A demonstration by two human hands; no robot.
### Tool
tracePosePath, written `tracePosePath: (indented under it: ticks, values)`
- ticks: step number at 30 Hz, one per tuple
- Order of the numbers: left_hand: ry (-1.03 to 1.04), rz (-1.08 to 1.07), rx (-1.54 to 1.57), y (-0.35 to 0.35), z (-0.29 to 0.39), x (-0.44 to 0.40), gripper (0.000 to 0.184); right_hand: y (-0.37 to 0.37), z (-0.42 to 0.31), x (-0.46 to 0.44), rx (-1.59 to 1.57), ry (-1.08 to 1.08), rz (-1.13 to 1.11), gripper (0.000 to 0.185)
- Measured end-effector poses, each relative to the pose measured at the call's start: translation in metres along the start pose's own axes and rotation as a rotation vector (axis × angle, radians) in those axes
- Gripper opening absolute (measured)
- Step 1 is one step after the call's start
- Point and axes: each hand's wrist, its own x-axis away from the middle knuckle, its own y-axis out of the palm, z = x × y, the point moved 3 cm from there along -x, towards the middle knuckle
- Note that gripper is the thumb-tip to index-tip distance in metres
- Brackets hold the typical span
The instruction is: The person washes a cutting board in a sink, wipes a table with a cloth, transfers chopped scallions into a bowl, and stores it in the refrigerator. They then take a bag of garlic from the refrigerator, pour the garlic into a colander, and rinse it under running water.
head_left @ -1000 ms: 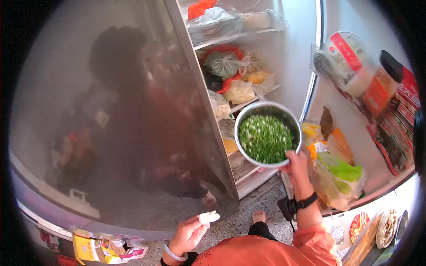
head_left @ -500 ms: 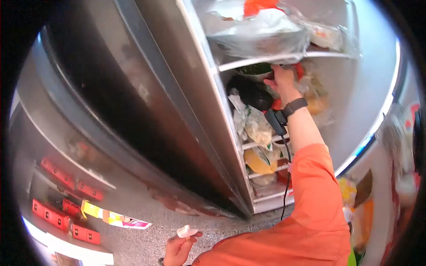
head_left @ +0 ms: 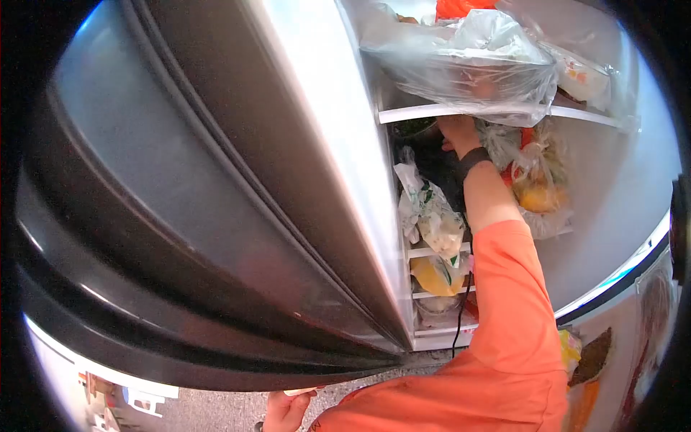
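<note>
My right hand (head_left: 458,134) reaches deep under the upper shelf of the fridge, beside the metal bowl of chopped greens (head_left: 415,127), which shows only in part in the shadow. Its fingertips are hidden, so its grip on the rim cannot be made out. Below it lie a dark bag (head_left: 439,169) and a clear bag of pale food (head_left: 440,225). At the bottom edge, my left hand (head_left: 286,410) is closed around a small white piece (head_left: 299,392), largely hidden by the door.
A large plastic-wrapped container (head_left: 468,75) rests on the upper shelf (head_left: 504,109). Bags with orange and yellow contents (head_left: 540,191) hang to the right of my arm. The dark fridge door (head_left: 180,209) fills the left side. Packages sit in the right door (head_left: 594,356).
From in front of the fridge, my right hand has moved the bowl onto the shelf and deeper inside. The view has swung toward the shelves. My left hand stays low with the white piece.
</note>
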Motion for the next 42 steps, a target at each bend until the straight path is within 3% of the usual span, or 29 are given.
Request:
tracePosePath:
  ticks: [2, 8, 9, 11, 12, 13, 17, 23, 33, 35, 37, 39, 41, 42]
  values:
    - [-0.057, 0.029, 0.071, 0.000, -0.007, 0.001, 0.020, -0.008, -0.006, 0.004, -0.131, 0.040, 0.095, 0.038]
    - [-0.054, 0.035, 0.036, 0.000, -0.003, 0.001, 0.021, -0.004, -0.002, 0.002, 0.162, -0.256, 0.263, 0.032]
    - [-0.056, 0.033, 0.029, 0.000, -0.001, 0.000, 0.019, -0.005, -0.007, 0.005, 0.352, -0.454, 0.517, 0.029]
    - [-0.051, 0.039, 0.020, 0.000, 0.004, -0.002, 0.018, -0.002, -0.012, 0.005, 0.537, -0.656, 0.779, 0.026]
    - [-0.003, 0.012, -0.030, 0.000, 0.009, -0.002, 0.020, 0.002, -0.003, -0.008, 0.388, -0.340, 0.401, 0.031]
    - [0.048, -0.009, -0.080, 0.001, 0.014, -0.002, 0.021, 0.007, 0.006, -0.014, 0.358, -0.182, 0.220, 0.031]
    - [0.092, 0.047, -0.138, 0.000, 0.019, 0.002, 0.022, 0.013, 0.016, -0.030, 0.394, -0.142, 0.101, 0.030]
    - [-0.095, 0.051, -0.103, 0.004, 0.021, 0.010, 0.023, 0.025, 0.024, -0.043, 0.470, -0.140, 0.029, 0.029]
    - [-0.057, 0.096, -0.064, 0.008, 0.020, 0.020, 0.023, 0.032, 0.033, -0.037, 0.596, -0.236, 0.103, 0.027]
    - [-0.080, 0.078, -0.158, 0.008, 0.015, 0.020, 0.017, 0.016, 0.019, -0.018, 0.577, -0.435, 0.340, 0.027]
    - [-0.097, 0.100, -0.121, 0.007, 0.004, 0.022, 0.018, -0.028, -0.031, 0.049, 0.221, -0.578, 0.606, 0.025]
    - [-0.111, 0.119, -0.109, 0.009, 0.010, 0.016, 0.019, -0.054, -0.048, 0.108, 0.060, -0.310, 0.154, 0.030]
    - [-0.041, 0.044, -0.138, 0.010, 0.014, 0.011, 0.019, -0.052, -0.046, 0.160, 0.124, -0.182, -0.217, 0.034]
    - [-0.032, 0.020, -0.111, 0.012, 0.022, 0.006, 0.020, -0.045, -0.043, 0.180, 0.129, -0.168, -0.219, 0.034]
